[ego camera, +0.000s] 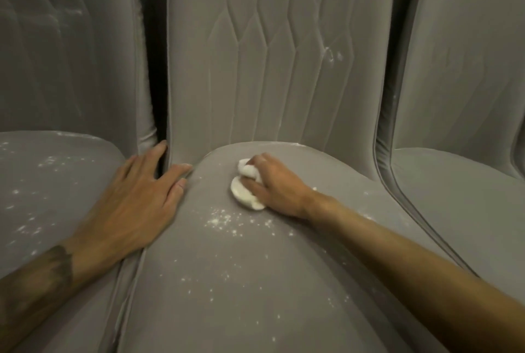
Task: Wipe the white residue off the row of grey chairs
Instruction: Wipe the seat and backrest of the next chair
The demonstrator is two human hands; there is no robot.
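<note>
Three white-flecked grey chairs (227,281), perhaps velvet.

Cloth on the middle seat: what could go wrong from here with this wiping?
1. The cloth, gripped by the right hand, is small and bunched. It may smear the specks into the fabric rather than lift them.
2. A sideways stroke could push powder into the gap by the resting left hand.
3. The streaks on the backrest and the dusty left seat are easy to miss.
</note>
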